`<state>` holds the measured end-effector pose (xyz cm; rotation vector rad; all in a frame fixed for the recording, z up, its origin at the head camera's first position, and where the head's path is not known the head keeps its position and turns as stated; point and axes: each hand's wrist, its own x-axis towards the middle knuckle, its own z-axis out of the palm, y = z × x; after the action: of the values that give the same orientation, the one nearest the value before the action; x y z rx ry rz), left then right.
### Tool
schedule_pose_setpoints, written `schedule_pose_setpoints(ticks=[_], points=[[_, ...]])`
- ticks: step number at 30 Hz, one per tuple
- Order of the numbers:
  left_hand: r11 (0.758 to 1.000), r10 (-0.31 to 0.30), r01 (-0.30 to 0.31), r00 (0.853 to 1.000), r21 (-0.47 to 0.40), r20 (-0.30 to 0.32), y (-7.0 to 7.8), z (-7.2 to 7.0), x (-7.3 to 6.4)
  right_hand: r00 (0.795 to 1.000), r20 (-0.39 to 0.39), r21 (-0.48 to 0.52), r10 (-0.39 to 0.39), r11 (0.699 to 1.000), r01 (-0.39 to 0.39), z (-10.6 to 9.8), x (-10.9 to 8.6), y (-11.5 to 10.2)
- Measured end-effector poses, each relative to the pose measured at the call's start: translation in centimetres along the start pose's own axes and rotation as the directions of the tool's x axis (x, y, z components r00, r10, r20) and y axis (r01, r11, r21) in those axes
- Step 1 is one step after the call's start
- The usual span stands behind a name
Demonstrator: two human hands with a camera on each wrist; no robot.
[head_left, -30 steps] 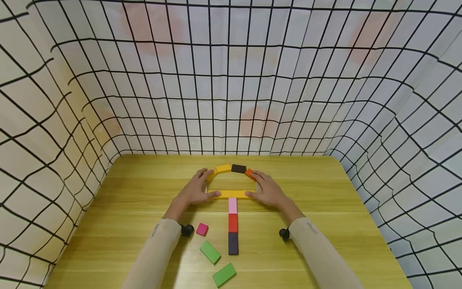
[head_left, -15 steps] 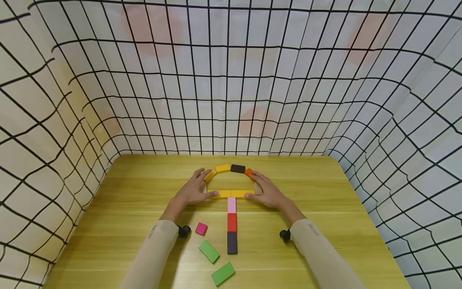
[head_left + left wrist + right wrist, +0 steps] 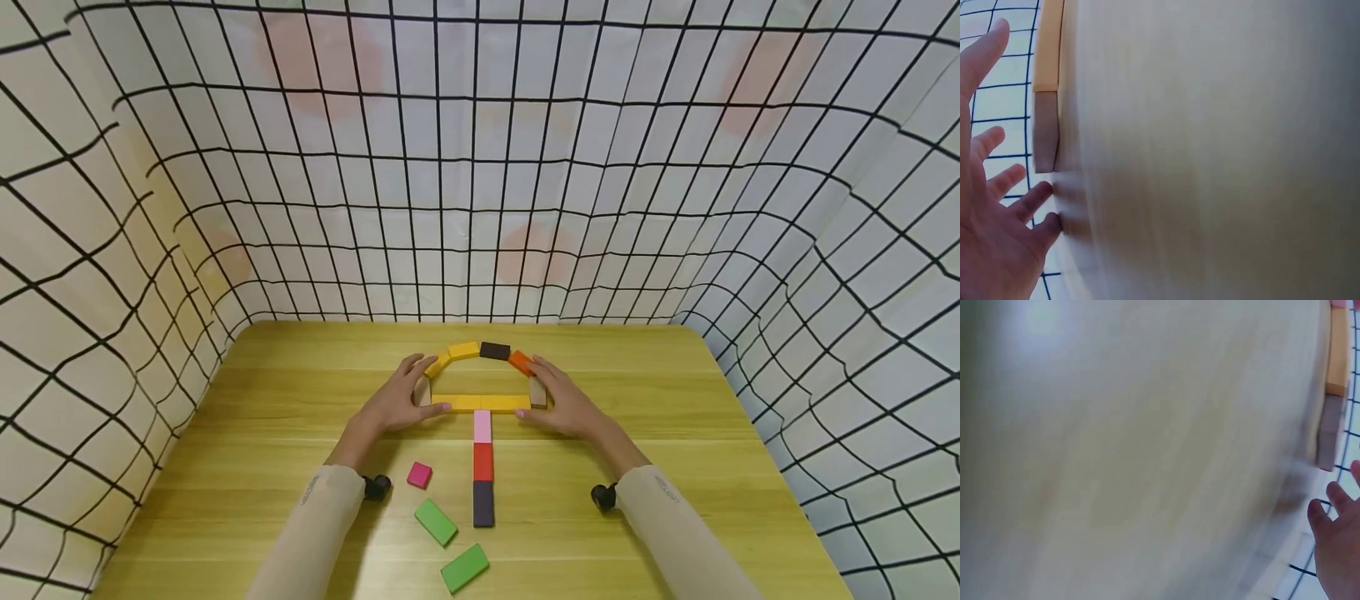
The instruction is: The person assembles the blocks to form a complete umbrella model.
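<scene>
On the table an arch of blocks curves over a row of two yellow blocks (image 3: 480, 403). Yellow (image 3: 463, 350), black (image 3: 495, 351) and orange (image 3: 521, 362) blocks form its top, and beige blocks (image 3: 423, 392) (image 3: 537, 392) its sides. Around the left side lies my left hand (image 3: 397, 400), fingers spread, thumb tip near the yellow row; the left wrist view shows its fingers apart from the beige block (image 3: 1045, 131). My right hand (image 3: 566, 402) spreads around the right side, fingertips by the orange block. Below the row runs a column of pink (image 3: 482, 426), red (image 3: 483, 462) and dark (image 3: 483, 503) blocks.
Left of the column lie a small magenta block (image 3: 420, 475) and two green blocks (image 3: 436, 522) (image 3: 465, 568), set at angles on the wooden table (image 3: 637, 542). A black grid net (image 3: 480, 158) stands behind and on both sides.
Both hands have eased slightly outward from the arch, thumbs drawing back from the yellow row. More of the beige and orange blocks shows now. The blocks look the same.
</scene>
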<state>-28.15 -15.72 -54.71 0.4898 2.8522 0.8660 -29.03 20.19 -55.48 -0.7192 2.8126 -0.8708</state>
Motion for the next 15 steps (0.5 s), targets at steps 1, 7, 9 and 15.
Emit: schedule_pose_setpoints(ticks=[1, 7, 9, 15], points=[[1.0, 0.002, -0.002, 1.0, -0.006, -0.002, 0.0, -0.1, -0.4, 1.0, -0.004, -0.003, -0.002, 1.0, 0.002, -0.1, -0.4, -0.2], [0.999, 0.037, -0.037, 0.998, 0.01, -0.055, 0.1, -0.5, -3.3, 0.999, -0.02, -0.039, -0.047, 0.998, 0.047, -0.2, -3.2, -2.1], [0.999, 0.048, -0.046, 0.996, 0.026, -0.079, 0.5, -0.7, -4.5, 0.997, -0.012, -0.062, -0.072, 0.996, 0.071, 0.1, -4.0, -3.1], [0.998, 0.052, -0.049, 0.992, 0.025, -0.114, 2.1, 0.0, -8.0, 0.991, 0.039, -0.08, -0.129, 0.988, 0.131, 1.5, -6.4, -5.9]])
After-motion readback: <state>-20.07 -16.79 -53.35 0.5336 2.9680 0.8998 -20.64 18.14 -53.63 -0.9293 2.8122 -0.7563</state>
